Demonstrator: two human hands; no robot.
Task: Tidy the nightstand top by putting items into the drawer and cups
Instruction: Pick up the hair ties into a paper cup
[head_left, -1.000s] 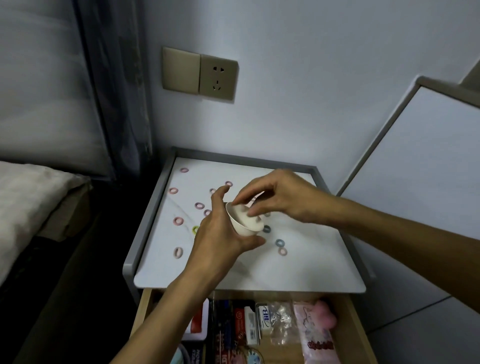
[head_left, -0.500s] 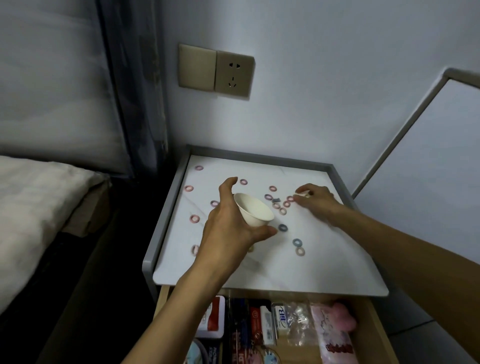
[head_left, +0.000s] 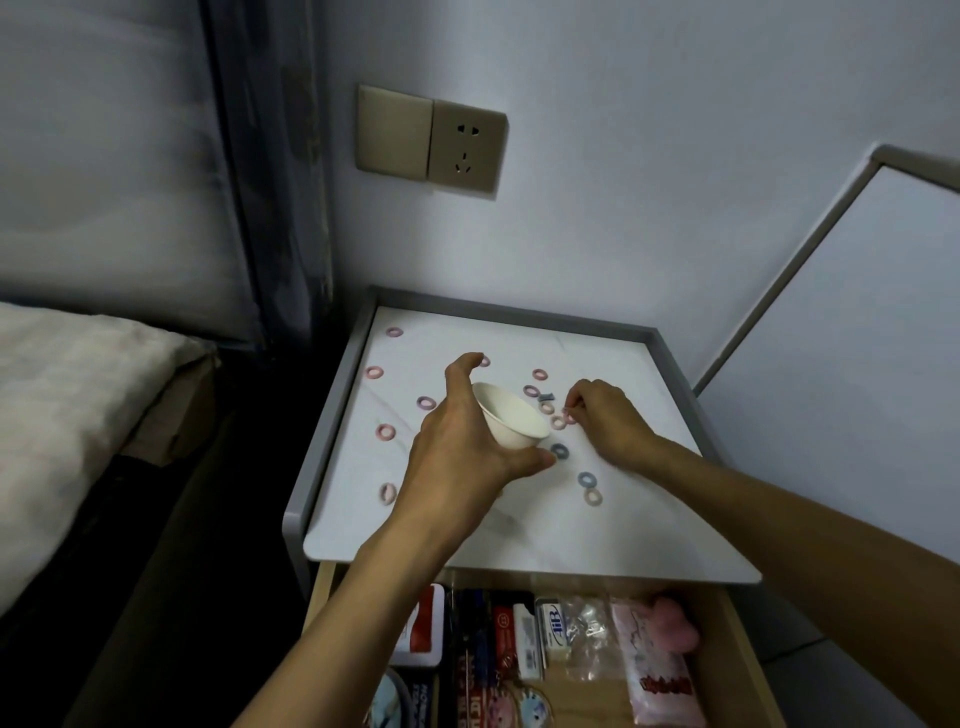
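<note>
Left hand (head_left: 457, 457) wraps round the white cup (head_left: 511, 418) and holds it tilted, mouth toward the right, above the nightstand top (head_left: 623, 535). Right hand (head_left: 610, 423), fingers curled, pinches a pink ring (head_left: 570, 417) just beside the cup. Other rings (head_left: 385, 431) lie scattered across the top. Below the front edge, the drawer (head_left: 748, 649) stands open, packed with small packets.

the cup (head_left: 511, 415) is matt white paper. the top (head_left: 613, 525) is smooth, like white marble, with a matt grey rim (head_left: 335, 410). the rings (head_left: 385, 432) look soft and fuzzy. the drawer (head_left: 323, 584) at 6 o'clock is pale wood; a bag (head_left: 584, 642) in it is shiny clear plastic.
</note>
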